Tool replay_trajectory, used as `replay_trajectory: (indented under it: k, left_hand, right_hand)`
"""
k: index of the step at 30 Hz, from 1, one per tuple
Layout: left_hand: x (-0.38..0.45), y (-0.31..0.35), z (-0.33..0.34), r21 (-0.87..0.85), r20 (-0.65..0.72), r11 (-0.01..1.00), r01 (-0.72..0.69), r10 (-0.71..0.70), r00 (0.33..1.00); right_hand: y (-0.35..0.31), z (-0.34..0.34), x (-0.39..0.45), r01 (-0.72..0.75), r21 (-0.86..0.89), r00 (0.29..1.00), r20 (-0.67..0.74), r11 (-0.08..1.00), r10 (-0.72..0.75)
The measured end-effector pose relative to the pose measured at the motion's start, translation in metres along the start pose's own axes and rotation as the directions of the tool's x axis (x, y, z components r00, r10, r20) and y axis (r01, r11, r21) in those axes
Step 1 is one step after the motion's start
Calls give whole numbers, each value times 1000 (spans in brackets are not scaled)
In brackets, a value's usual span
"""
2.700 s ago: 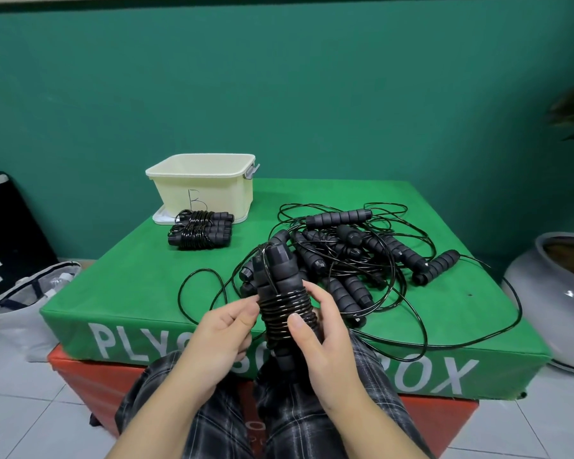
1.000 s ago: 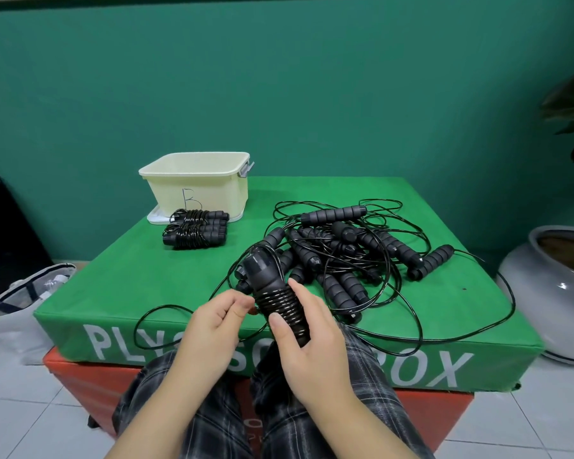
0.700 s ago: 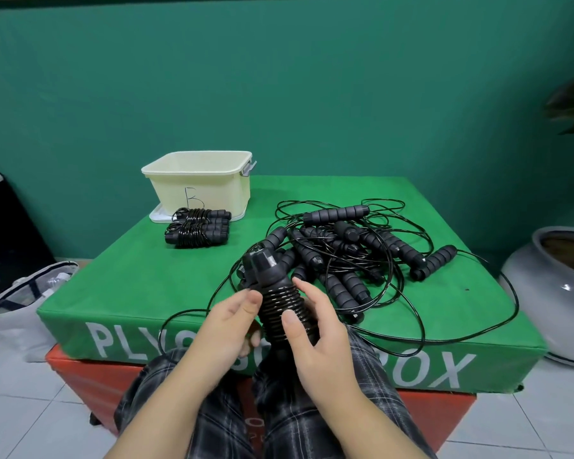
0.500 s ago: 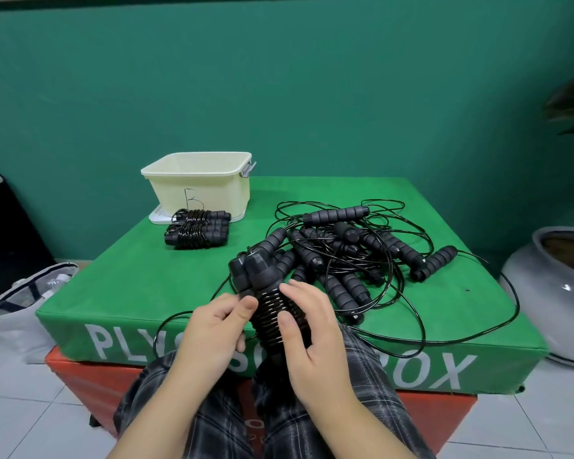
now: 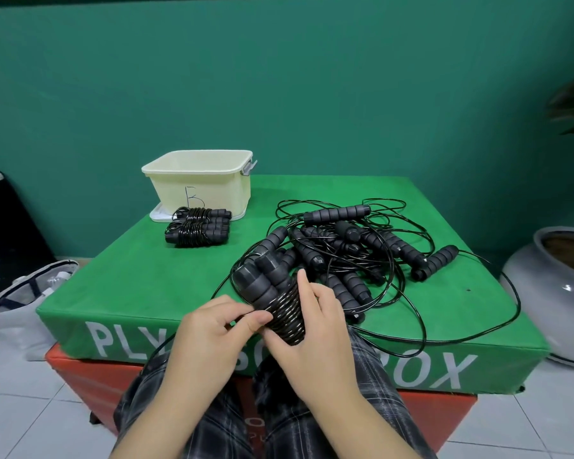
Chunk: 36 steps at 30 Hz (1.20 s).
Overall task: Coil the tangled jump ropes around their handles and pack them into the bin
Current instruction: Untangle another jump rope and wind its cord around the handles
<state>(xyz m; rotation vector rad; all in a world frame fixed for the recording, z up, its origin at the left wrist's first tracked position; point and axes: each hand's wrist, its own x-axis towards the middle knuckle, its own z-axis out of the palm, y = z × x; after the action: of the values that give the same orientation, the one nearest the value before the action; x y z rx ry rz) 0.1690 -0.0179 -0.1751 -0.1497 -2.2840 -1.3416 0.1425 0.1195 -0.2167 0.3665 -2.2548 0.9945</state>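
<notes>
right hand (image 5: 315,339) grips half-wound handles (image 5: 272,293) above table (image 5: 140,286) front edge | left hand (image 5: 209,336) pinches cord at coil | tangled ropes (image 5: 355,256) right | bin (image 5: 199,180) back left, coiled ropes (image 5: 198,226) before it

Between the two hands, the pair of handles (image 5: 259,283) looks like matt black ribbed foam, and the cord (image 5: 287,314) wound round them is thin, glossy black, catching pale glints. Just beyond the right hand (image 5: 315,329), the tangled pile (image 5: 352,246) shows the same dull foam grips and shiny smooth cord. Farther off, beyond the left hand (image 5: 209,336), the bin (image 5: 198,185) is smooth cream plastic with a soft sheen. Under it all, the box top (image 5: 140,279) is green vinyl-like covering, smooth and faintly glossy. Far to the right of the right hand, the pot (image 5: 544,293) is glazed, shiny grey ceramic.
</notes>
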Motion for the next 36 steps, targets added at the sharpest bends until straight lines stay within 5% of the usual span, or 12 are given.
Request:
replay_trajectory:
  k: [7,16,25,31,36]
  left_hand:
    - [1,-8,-2,-140,68,990,4,6,998]
    - [9,-13,-19,107,90,988,-111,102,991]
    - [11,-25,-2,-119,16,981,153,-152,988]
    - [2,-31,4,-116,176,936,333,-310,934]
    - [5,-33,1,-210,257,907,365,-309,916]
  right_hand:
    - [-2,-9,-4,-38,206,997,71,978,24]
    - [-2,-7,-5,-81,230,990,130,970,52]
    - [-2,-12,-3,-156,481,976,210,863,60]
    - [-10,-15,-12,-152,517,946,322,842,-27]
    - [-4,-14,-7,-223,584,963,258,780,82]
